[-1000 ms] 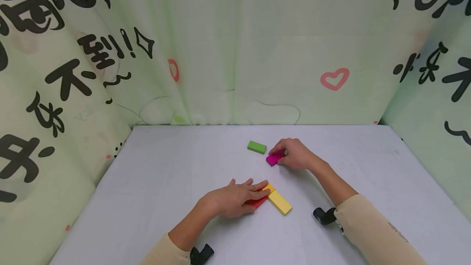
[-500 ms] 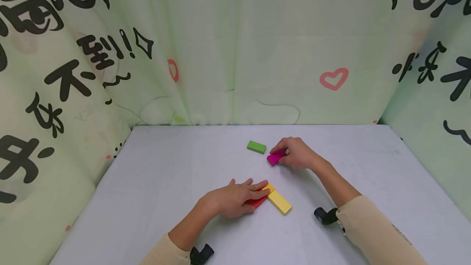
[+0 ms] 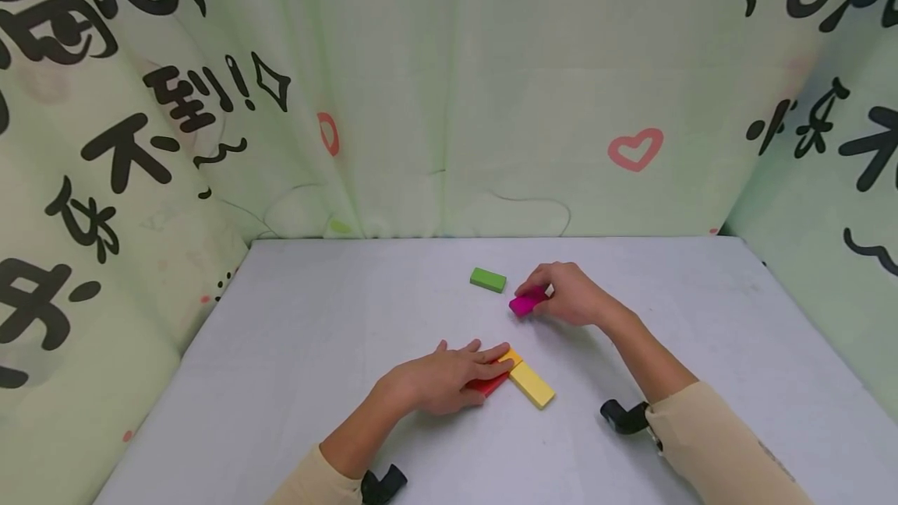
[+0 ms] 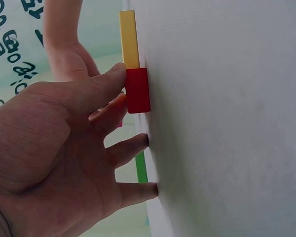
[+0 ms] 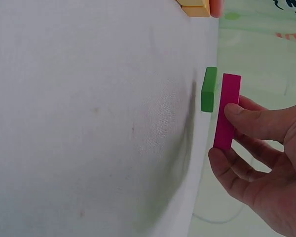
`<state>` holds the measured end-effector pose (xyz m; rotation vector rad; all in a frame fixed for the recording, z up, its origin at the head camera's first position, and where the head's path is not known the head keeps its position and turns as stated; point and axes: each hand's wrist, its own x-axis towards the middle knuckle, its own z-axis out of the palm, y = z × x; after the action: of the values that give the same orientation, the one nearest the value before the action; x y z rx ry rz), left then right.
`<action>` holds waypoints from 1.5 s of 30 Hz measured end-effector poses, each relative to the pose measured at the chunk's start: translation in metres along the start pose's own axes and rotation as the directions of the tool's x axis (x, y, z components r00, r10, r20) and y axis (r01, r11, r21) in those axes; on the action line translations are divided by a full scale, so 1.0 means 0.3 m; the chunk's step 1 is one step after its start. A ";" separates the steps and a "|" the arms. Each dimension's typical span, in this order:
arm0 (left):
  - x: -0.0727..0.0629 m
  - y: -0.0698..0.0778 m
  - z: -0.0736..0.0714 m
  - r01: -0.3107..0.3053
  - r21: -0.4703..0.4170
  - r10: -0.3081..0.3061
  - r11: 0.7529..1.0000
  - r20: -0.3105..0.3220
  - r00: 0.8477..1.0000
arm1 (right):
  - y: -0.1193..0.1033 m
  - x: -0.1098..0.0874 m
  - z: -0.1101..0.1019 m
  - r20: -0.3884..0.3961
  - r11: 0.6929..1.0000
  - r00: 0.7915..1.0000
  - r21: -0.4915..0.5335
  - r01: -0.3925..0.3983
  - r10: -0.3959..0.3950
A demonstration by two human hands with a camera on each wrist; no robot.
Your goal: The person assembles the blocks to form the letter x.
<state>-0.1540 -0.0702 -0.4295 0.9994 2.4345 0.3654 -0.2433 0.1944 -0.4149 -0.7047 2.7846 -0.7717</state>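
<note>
In the head view my left hand (image 3: 449,376) lies with spread, fairly straight fingers over a red block (image 3: 491,386). Its thumb touches the red block in the left wrist view, and other fingertips reach down to the table. An orange block (image 3: 512,357), partly covered by the fingers, and a yellow block (image 3: 533,386) meet the red one's end. My right hand (image 3: 571,294) pinches a magenta block (image 5: 228,111) between thumb and fingers, raised off the table in the right wrist view. A green block (image 3: 488,280) lies just left of it, farther back.
A white-covered table (image 3: 337,310) spreads under everything. Pale green printed curtains (image 3: 533,100) enclose its back and both sides. Black wrist cameras (image 3: 624,417) are strapped at both sleeves.
My right hand turns slightly around the magenta block and its forearm shifts a little to the right. The left hand and the other blocks stay in place.
</note>
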 end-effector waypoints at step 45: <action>-0.001 -0.005 -0.001 -0.025 -0.002 0.025 1.000 -0.014 1.000 | -0.061 -0.100 0.042 0.010 0.999 1.000 0.039 0.008 -0.008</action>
<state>-0.1547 -0.0716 -0.4298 1.0306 2.4351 0.3843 -0.2062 0.1895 -0.4149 -0.7117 2.7518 -0.8190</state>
